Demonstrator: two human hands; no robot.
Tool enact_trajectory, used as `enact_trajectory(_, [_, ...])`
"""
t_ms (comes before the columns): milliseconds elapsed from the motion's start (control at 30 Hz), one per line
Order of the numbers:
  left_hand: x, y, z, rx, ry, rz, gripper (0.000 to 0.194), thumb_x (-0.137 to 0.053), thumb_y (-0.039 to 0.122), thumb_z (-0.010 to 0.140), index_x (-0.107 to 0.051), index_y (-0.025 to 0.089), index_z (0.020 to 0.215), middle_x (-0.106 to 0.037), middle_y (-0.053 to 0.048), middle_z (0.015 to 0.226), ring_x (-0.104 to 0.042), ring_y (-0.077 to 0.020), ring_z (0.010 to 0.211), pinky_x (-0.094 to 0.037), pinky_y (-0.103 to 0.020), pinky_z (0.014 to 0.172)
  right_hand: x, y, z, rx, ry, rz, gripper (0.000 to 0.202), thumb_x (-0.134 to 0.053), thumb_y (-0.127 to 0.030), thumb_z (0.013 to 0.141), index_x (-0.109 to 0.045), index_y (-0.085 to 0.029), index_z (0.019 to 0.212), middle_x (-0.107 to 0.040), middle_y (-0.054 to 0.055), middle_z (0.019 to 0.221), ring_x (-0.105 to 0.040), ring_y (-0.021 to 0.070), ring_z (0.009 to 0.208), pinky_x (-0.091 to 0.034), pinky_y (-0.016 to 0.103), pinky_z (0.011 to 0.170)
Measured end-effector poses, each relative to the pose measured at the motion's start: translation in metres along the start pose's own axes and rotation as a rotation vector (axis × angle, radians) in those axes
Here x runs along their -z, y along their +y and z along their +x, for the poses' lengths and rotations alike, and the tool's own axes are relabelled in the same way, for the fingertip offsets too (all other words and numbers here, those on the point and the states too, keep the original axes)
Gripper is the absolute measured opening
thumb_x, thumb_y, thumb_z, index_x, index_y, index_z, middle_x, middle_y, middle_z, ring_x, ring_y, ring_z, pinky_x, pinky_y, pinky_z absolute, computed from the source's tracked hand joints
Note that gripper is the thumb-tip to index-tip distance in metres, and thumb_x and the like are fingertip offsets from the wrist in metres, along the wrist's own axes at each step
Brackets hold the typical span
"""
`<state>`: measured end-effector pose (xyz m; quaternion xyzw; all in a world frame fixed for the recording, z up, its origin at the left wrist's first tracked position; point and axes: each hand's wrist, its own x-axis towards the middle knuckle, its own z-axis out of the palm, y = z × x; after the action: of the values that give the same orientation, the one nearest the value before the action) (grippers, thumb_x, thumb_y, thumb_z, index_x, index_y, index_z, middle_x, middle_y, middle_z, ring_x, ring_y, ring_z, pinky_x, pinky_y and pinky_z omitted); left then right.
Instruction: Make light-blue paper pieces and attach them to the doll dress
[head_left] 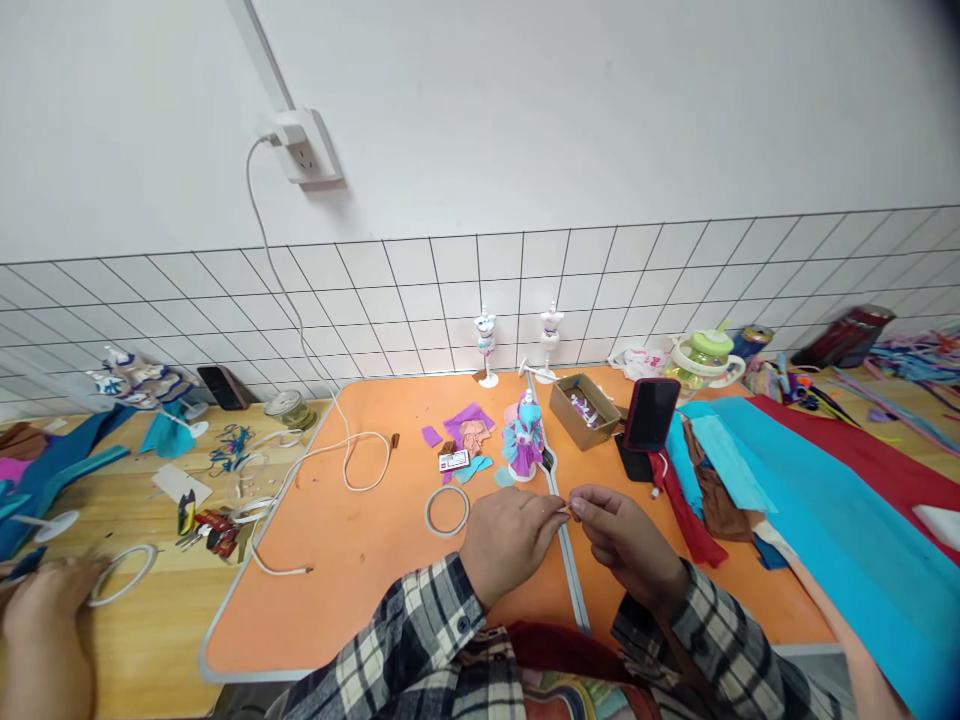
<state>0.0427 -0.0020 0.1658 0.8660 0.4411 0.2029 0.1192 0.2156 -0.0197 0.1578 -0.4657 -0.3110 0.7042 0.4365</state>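
My left hand and my right hand meet fingertip to fingertip above the front of the orange table. Both are pinched closed at the same spot, where something tiny and orange-brown may show; it is too small to name. Just beyond them stands a miniature dress form clothed in purple and light blue fabric. Left of my left hand lies a roll of white tape. Behind it are purple, peach and blue fabric scraps with a small white label card.
Two bare mini dress forms stand by the wall, near a cardboard box and a propped phone. Blue cloth covers the right side. A white cable crosses the left. Another person's hand is at far left.
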Motion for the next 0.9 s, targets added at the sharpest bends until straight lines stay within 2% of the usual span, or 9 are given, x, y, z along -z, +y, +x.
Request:
enact_trajectory(200, [0.008,-0.004,-0.002,0.006,-0.05,-0.035,0.034,-0.039,0.038,0.095,-0.071,0.024,0.092,-0.07,-0.005,0.072,-0.061,-0.0173,0.068,-0.034,-0.028,0.06,-0.001,0.007,0.003,0.028,0.052,-0.082,0.037,-0.074,-0.048,0.066,-0.055,-0.018,0.077,-0.026,-0.012,0.047,-0.013,0.0027,0.039,-0.009,0.018,0.036])
enact_trajectory(400, [0.013,-0.007,-0.003,0.0,-0.145,-0.096,0.027,-0.048,0.03,0.088,-0.069,0.02,0.074,-0.068,-0.004,0.068,-0.059,-0.0161,0.065,-0.034,-0.027,0.058,0.006,0.021,0.01,0.237,0.124,-0.539,0.027,-0.066,-0.043,0.074,-0.062,-0.017,0.072,-0.044,-0.005,0.05,-0.032,0.0072,0.043,-0.024,0.021,0.041])
enact_trajectory(467, [0.014,-0.009,-0.002,0.025,-0.199,-0.176,0.027,-0.049,0.03,0.087,-0.068,0.019,0.071,-0.065,-0.002,0.064,-0.056,-0.0142,0.061,-0.033,-0.026,0.056,0.011,0.021,0.012,0.349,0.174,-0.645,0.024,-0.061,-0.041,0.079,-0.067,-0.018,0.078,-0.057,0.001,0.062,-0.043,0.0105,0.051,-0.034,0.022,0.046])
enact_trajectory(533, [0.013,-0.013,-0.001,0.08,-0.247,-0.302,0.027,-0.051,0.031,0.087,-0.069,0.018,0.072,-0.062,0.0,0.061,-0.051,-0.0119,0.057,-0.031,-0.024,0.054,0.017,0.018,0.012,0.46,0.244,-0.714,0.028,-0.055,-0.039,0.083,-0.069,-0.02,0.099,-0.065,0.007,0.089,-0.051,0.0131,0.061,-0.041,0.024,0.05])
enact_trajectory(567, [0.012,-0.015,-0.002,0.105,-0.273,-0.372,0.028,-0.051,0.032,0.088,-0.069,0.018,0.073,-0.06,0.001,0.059,-0.048,-0.0108,0.054,-0.03,-0.023,0.053,0.019,0.016,0.012,0.503,0.246,-0.731,0.034,-0.054,-0.039,0.085,-0.066,-0.021,0.112,-0.064,0.009,0.103,-0.054,0.014,0.066,-0.043,0.024,0.051])
enact_trajectory(633, [0.01,-0.02,-0.002,0.14,-0.333,-0.507,0.032,-0.05,0.037,0.089,-0.07,0.017,0.073,-0.054,0.002,0.054,-0.042,-0.0093,0.05,-0.028,-0.022,0.05,0.023,0.012,0.01,0.534,0.123,-0.732,0.042,-0.056,-0.039,0.085,-0.06,-0.025,0.124,-0.059,0.01,0.117,-0.057,0.0156,0.076,-0.047,0.023,0.053])
enact_trajectory(733, [0.008,-0.026,-0.003,0.158,-0.409,-0.692,0.04,-0.05,0.045,0.088,-0.068,0.014,0.071,-0.046,0.004,0.051,-0.036,-0.0084,0.048,-0.028,-0.022,0.049,0.021,0.014,0.008,0.516,-0.132,-0.69,0.031,-0.061,-0.039,0.083,-0.069,-0.026,0.11,-0.063,0.009,0.108,-0.059,0.0181,0.088,-0.051,0.023,0.059])
enact_trajectory(800, [0.009,-0.027,-0.003,0.165,-0.431,-0.821,0.043,-0.052,0.05,0.085,-0.066,0.013,0.068,-0.046,0.003,0.053,-0.037,-0.0087,0.051,-0.03,-0.021,0.051,0.016,0.019,0.008,0.5,-0.169,-0.673,0.026,-0.065,-0.039,0.08,-0.073,-0.025,0.1,-0.065,0.007,0.094,-0.059,0.0174,0.084,-0.049,0.022,0.056])
enact_trajectory(900, [0.01,-0.029,-0.003,0.194,-0.446,-0.998,0.047,-0.056,0.056,0.081,-0.064,0.012,0.066,-0.049,0.002,0.058,-0.041,-0.0099,0.058,-0.033,-0.021,0.056,0.009,0.026,0.01,0.479,-0.123,-0.678,0.026,-0.068,-0.039,0.077,-0.073,-0.023,0.097,-0.065,0.006,0.08,-0.059,0.0159,0.073,-0.043,0.02,0.047])
